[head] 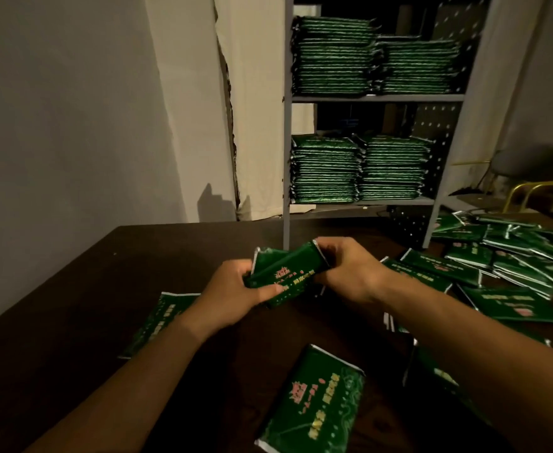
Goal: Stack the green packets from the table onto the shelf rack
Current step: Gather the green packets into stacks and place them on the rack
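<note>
A: Two hands meet over the middle of the dark table [177, 256], both wrapped round one small bunch of green packets [285, 273].

B: Which hand has which end?

A: The left hand [232, 295] grips the near left end, thumb lying across the printed face. The right hand [347, 273] curls over the far right end, fingers bent down round the silver edge. The bunch is lifted off the table and tilted, right end higher.

B: How many packets in the bunch?

A: More than one; an exact count I cannot tell.

B: And the others?

A: One loose packet [317, 403] lies flat near the bottom edge, print facing up. Another packet [157, 322] lies flat on the left, partly under the left forearm. A scattered heap of packets [504, 266] overlaps along the right side of the table, some of it hidden beneath the right arm.

B: The rack?

A: The grey shelf rack [376, 98] stands just behind the table's far edge. Its upper shelf carries two stacks side by side, the upper stacks [373, 57]; the left one is taller. The shelf beneath carries the lower stacks [357, 168], about level with each other.
</note>
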A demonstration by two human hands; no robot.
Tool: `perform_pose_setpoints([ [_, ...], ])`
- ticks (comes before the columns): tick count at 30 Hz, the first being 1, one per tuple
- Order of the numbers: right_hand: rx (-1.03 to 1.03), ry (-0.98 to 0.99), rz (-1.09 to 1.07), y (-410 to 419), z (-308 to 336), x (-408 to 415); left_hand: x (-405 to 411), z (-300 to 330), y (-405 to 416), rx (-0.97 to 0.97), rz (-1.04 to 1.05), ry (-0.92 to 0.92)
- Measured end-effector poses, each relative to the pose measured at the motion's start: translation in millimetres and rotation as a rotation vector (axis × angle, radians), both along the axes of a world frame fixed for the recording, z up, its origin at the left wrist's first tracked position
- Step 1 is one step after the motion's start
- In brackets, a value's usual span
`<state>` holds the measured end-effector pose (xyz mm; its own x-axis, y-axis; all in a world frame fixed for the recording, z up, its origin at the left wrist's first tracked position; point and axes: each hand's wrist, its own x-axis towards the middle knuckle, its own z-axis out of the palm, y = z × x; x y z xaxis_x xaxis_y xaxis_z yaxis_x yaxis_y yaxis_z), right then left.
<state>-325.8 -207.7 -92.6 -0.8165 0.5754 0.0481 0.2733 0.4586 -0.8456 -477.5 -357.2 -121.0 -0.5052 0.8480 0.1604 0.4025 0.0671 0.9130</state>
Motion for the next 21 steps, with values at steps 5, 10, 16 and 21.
perform_pose_setpoints([
  [5, 0.129, -0.043, -0.065, 5, -19, 21, 15, -4, 7, -0.003, -0.016, 0.009],
  [10, 0.143, -0.022, -0.067, 8, -33, 29, 20, -13, 12, 0.000, 0.034, 0.111],
  [16, 0.155, -0.051, -0.041, 8, -29, 30, 32, -12, 19, 0.004, 0.001, -0.023],
  [21, 0.234, -0.174, -0.039, 9, -17, 51, 44, -6, 27, 0.001, -0.012, -0.049],
])
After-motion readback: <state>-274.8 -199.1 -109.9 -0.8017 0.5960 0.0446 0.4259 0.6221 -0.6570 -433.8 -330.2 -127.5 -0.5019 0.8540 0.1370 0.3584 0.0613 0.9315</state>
